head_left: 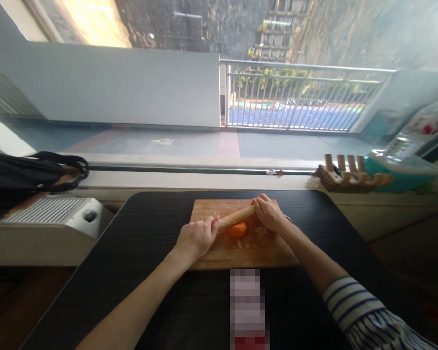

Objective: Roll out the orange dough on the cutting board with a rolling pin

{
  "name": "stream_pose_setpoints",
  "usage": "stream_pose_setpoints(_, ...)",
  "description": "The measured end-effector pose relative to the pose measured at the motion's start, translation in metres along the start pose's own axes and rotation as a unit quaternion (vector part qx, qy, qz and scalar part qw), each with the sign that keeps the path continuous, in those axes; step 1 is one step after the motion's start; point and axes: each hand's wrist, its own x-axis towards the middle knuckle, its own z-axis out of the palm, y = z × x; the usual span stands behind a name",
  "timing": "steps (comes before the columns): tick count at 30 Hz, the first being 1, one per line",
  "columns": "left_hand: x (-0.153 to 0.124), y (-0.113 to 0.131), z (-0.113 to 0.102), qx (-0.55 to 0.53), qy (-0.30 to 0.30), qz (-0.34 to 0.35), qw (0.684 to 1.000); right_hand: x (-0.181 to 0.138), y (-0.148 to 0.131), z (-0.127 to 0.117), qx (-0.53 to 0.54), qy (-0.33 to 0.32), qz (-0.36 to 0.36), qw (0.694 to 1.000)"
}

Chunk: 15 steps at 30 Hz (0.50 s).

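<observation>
Left hand (198,236) and right hand (268,214): fingers closed round opposite ends of pale cylindrical wooden rolling pin (236,218) over rectangular brown wooden board (211,255); rounded orange dough-like lump (237,230) mid-board, at pin's near side, looks thick, flattening apparently mostly left.

Bright light shines in through the big window (211,97), the black table (109,253) looks dim, the sides look stretched, and blurry squares (245,306) cover the bottom middle.
</observation>
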Motion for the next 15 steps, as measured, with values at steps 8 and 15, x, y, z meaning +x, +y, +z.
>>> stream_pose_setpoints(8, 0.0, -0.001, -0.018, -0.011, 0.012, 0.042, 0.999, -0.01, -0.004, -0.02, 0.083, 0.033, 0.006, 0.996)
stream_pose_setpoints(15, -0.017, 0.009, -0.022, -0.015, 0.021, 0.055, 0.998, -0.021, 0.0, -0.034, 0.116, 0.036, -0.028, 0.992)
